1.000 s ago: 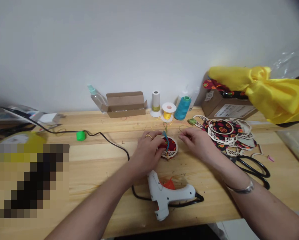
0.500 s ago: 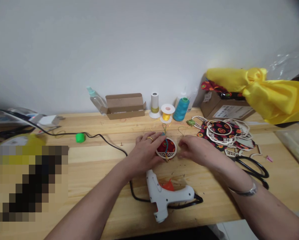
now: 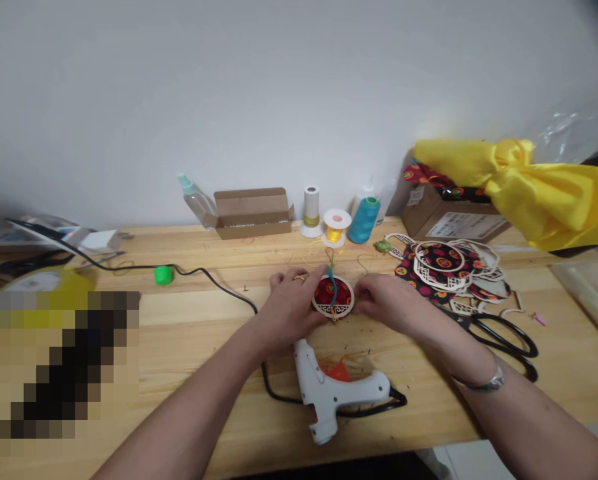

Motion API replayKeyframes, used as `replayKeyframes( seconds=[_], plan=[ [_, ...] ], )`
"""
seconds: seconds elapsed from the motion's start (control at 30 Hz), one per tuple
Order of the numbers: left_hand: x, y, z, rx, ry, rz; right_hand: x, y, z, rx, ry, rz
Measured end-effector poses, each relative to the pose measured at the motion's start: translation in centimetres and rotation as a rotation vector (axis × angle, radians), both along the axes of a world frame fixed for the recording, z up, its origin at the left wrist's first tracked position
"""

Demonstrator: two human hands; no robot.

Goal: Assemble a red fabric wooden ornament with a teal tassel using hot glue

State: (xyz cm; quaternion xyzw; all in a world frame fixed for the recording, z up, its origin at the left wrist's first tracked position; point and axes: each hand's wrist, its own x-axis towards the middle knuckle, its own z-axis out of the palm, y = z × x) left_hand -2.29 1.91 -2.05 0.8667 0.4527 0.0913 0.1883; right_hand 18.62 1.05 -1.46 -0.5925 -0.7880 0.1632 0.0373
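Observation:
A round ornament (image 3: 323, 291) with a pale wooden rim, dark red patterned fabric and a fretwork strip lies in the middle of the table. A teal cord (image 3: 333, 283) crosses its face, with a yellow knot at the lower end. My left hand (image 3: 293, 300) grips its left edge, index finger at the top and thumb near the bottom. At the right rim, my right hand (image 3: 383, 300) has its fingers curled closed against the edge; the fingertips are partly hidden. Just below lies a white glue gun (image 3: 336, 393) on its side.
Behind stand an open cardboard box (image 3: 253, 217), thread spools (image 3: 335, 230) and a teal thread cone (image 3: 363, 221). To the right are wooden frames and fabric pieces (image 3: 443, 273), black-handled scissors (image 3: 503, 337) and a box with yellow cloth (image 3: 543, 190). A black cable (image 3: 219, 283) and green cap (image 3: 163, 275) lie left.
My right hand has moved slightly left, closing the small gap to the ornament's right rim. My left hand stays on the left edge. The whole view has shifted a little.

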Motion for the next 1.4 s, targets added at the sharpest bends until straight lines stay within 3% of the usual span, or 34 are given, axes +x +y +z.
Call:
replayKeyframes(
  seconds=[0.43,0.87,1.03,1.17,1.3,1.4],
  plan=[
    [-1.1,0.4,-0.5,0.109,0.090,0.095,-2.1,1.2,0.2,-0.027,0.043,0.007],
    [-1.2,0.3,0.7,0.065,0.235,0.286,-3.8,3.6,0.4,-0.047,0.039,0.102],
    [-1.2,0.2,0.7,0.045,0.224,0.290,-2.7,4.0,0.7,0.093,-0.021,0.027],
    [-1.7,0.2,1.7,0.089,0.189,0.316,-2.8,4.1,0.0,0.200,-0.043,0.050],
    [-2.2,0.2,3.0,0.170,0.072,0.146,-3.4,4.3,-0.6,0.222,-0.106,0.080],
    [-2.3,0.2,3.3,0.177,-0.039,-0.034,-2.6,4.6,0.0,0.251,-0.193,0.003]
  ],
)
